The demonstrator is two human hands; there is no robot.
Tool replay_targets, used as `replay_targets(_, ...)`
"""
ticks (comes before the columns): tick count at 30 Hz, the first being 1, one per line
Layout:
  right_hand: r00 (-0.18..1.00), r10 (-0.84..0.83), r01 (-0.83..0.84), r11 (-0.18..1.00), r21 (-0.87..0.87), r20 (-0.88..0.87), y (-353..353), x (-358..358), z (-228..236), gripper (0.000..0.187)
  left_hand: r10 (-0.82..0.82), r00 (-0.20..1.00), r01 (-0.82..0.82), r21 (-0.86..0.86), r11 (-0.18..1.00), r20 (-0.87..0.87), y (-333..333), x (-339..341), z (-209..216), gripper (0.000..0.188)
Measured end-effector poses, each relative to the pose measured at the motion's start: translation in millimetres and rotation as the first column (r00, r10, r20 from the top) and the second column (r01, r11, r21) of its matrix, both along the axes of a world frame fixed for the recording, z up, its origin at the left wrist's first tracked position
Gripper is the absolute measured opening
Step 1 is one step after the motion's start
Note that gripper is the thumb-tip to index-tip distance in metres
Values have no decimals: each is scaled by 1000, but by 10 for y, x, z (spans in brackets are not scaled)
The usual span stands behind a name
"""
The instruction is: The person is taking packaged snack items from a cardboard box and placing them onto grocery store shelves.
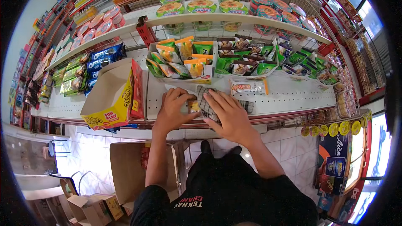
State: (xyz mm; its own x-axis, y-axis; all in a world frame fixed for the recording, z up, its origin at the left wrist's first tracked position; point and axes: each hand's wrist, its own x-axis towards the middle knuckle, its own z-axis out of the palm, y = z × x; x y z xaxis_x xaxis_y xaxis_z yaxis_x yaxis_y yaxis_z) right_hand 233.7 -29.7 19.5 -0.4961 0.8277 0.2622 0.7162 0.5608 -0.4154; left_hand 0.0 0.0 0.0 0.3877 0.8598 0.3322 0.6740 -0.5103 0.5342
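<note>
At the front edge of the white shelf (284, 100), my left hand (172, 108) is closed, with thumb and fingers around a small snack packet (194, 106) that shows yellow and brown. Close beside it, my right hand (228, 115) lies over a grey checkered cloth (205, 105), holding it with fingers stretched forward and thumb along the near side. The cloth touches the packet or lies right against it; I cannot tell which. More of the cloth sticks out beyond my right fingers. A single white and orange packet (249, 87) lies flat just behind my right hand.
Left of my hands stands an open yellow and red carton (109, 115). Behind are boxes of orange-green packets (182, 75) and brown-green packets (247, 73). Cup noodles (201, 6) fill the upper shelf behind a white rail (234, 18). An open cardboard box (125, 171) sits below.
</note>
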Motion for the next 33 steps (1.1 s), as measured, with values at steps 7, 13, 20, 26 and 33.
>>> replay_targets(7, 998, -46, 48, 995, 82, -34, -2, -65, -77, 69, 15, 999, -14, -21, 1000, 38, -2, 39, 36, 48)
replay_targets(13, 981, 125, -105, 985, 134, -150, -45, -27, -9, 80, 68, 935, 32, -274, 961, 347, -348, 38, 132, 42)
replay_targets(20, 966, 193, -165, 973, 163, -174, -343, 390, 101, 81, 16, 767, 192, -253, 948, 642, -838, 440, 173, 48)
replay_targets(26, 974, 114, -62, 965, 254, -196, -576, 925, 27, 60, 221, 412, 335, -373, 866, 884, -1049, 1060, 105, 42)
replay_targets(33, 987, -60, 86, 981, 175, -147, -763, 1577, -43, 69, 410, 421, 369, -566, 738, 809, -1050, 1791, -231, 11)
